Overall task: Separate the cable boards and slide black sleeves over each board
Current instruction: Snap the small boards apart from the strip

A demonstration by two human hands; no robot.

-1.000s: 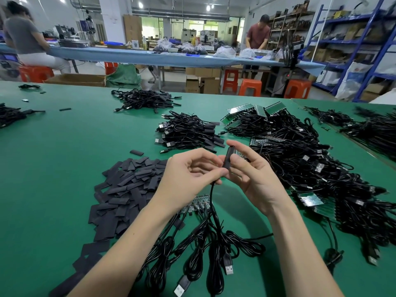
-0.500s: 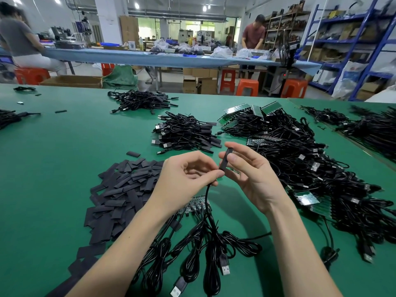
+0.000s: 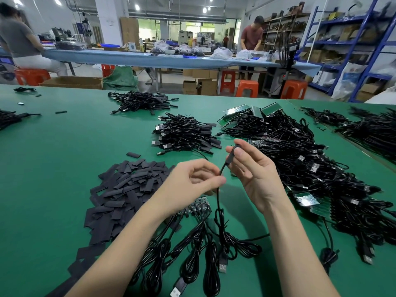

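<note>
The worktop (image 3: 64, 168) was plain green, the sleeves (image 3: 128, 185) matte black, the cables (image 3: 300, 163) black with silver plugs, the boards (image 3: 305, 200) green, the stools (image 3: 246, 87) orange, and the shelving (image 3: 377, 46) blue.

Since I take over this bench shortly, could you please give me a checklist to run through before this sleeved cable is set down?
1. Black sleeve on the cable end: ok, pinched by right hand.
2. Board fully covered: cannot tell.
3. Cable held: ok, left hand pinches it below the sleeve.
4. Spare sleeves in reach: ok, piled left.
5. Finished-cable pile visible: ok, ahead.
6. Next board strip: ok, under left wrist.
</note>
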